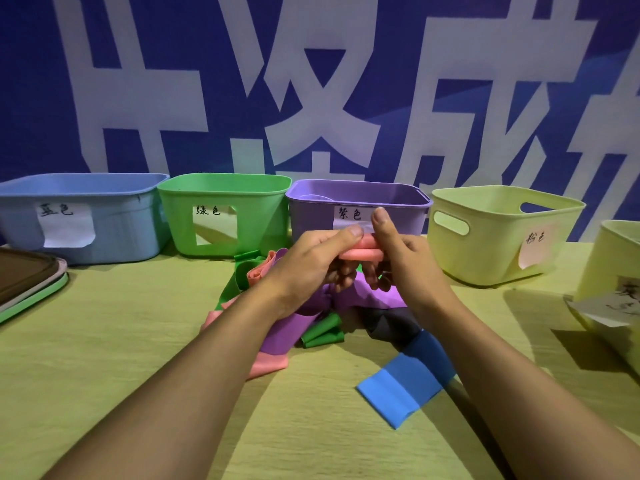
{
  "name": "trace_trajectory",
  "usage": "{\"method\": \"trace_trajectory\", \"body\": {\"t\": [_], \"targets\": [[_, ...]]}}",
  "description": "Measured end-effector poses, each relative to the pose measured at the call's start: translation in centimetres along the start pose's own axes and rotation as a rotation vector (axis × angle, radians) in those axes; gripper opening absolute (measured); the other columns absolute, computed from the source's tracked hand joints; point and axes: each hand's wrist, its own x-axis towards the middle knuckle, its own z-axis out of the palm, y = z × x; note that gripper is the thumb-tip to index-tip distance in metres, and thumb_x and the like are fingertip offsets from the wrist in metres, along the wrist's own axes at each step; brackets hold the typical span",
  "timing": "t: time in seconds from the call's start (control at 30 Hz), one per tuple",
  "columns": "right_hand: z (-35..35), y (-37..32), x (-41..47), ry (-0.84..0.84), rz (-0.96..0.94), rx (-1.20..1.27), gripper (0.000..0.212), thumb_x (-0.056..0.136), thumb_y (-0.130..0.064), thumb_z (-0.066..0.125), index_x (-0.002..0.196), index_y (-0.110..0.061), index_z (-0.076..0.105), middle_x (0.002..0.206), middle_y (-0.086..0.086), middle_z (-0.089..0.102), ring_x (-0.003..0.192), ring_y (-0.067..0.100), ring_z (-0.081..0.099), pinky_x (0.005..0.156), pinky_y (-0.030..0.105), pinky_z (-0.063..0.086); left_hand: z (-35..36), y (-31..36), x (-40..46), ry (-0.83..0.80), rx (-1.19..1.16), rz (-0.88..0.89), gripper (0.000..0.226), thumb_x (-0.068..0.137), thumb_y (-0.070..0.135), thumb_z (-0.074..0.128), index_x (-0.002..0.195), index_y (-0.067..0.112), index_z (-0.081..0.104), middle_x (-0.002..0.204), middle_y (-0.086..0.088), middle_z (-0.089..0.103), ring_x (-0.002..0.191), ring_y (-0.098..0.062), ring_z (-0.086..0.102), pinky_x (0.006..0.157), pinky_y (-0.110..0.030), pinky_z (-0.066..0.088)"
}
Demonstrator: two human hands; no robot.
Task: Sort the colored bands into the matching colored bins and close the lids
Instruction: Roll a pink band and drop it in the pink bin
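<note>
At the far left edge of the frame lies a stack of lids, brown on top with a green one beneath. Next to it, along the back of the table, stands a row of open bins: a blue bin, a green bin, a purple bin with something pale lying inside, a pale yellow bin with handle slots, and another pale yellow bin cut off at the right edge. Each carries a paper label; what the others hold cannot be seen.

In the middle of the frame, a pink band, folded into a short doubled roll, is held up just in front of the purple bin. The left hand pinches its left end with thumb on top and fingers curled beneath; the right hand grips the right end the same way.

Below the hands lies a pile of bands in green, pink, purple and dark colours, and lower right of it a flat blue band.
</note>
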Motion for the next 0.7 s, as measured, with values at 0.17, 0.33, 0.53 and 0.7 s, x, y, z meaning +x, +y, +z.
{"method": "trace_trajectory", "body": {"t": [0.17,0.33,0.53,0.7], "targets": [[-0.1,0.3,0.1,0.021,-0.007,-0.018,0.065,0.100,-0.056,0.047,0.072,-0.005,0.076,0.055,0.013,0.060,0.049,0.015,0.052,0.053,0.021,0.041,0.0,0.0,0.0,-0.029,-0.003,0.010,0.038,0.100,0.034,0.052,0.105,0.002,0.071,0.091,-0.042,0.058,0.076,-0.033,0.047,0.061,-0.035,0.037],[-0.1,0.7,0.3,0.035,-0.014,-0.012,0.047,0.104,-0.041,0.053,0.078,-0.007,0.071,0.059,0.008,0.061,0.050,0.015,0.051,0.052,0.018,0.040,-0.1,-0.3,0.3,-0.009,0.003,0.007,0.037,0.096,0.033,0.057,0.103,-0.002,0.063,0.092,-0.035,0.061,0.083,-0.037,0.050,0.059,-0.033,0.040],[-0.1,0.9,0.6,0.028,-0.020,-0.014,0.037,0.102,-0.038,0.059,0.074,-0.016,0.069,0.059,0.003,0.061,0.054,0.015,0.052,0.053,0.026,0.039,-0.2,-0.3,0.2,-0.001,-0.017,-0.016,0.031,0.093,0.034,0.060,0.107,0.006,0.063,0.089,-0.023,0.063,0.084,-0.034,0.051,0.060,-0.033,0.041],[-0.2,1.1,0.7,-0.003,-0.036,-0.017,0.026,0.099,-0.036,0.062,0.082,-0.021,0.074,0.065,0.001,0.063,0.058,0.015,0.055,0.054,0.027,0.041,0.0,0.3,-0.1,0.018,-0.009,-0.021,0.048,0.097,0.052,0.051,0.107,0.009,0.069,0.083,-0.012,0.068,0.074,-0.027,0.054,0.058,-0.030,0.041]]}}
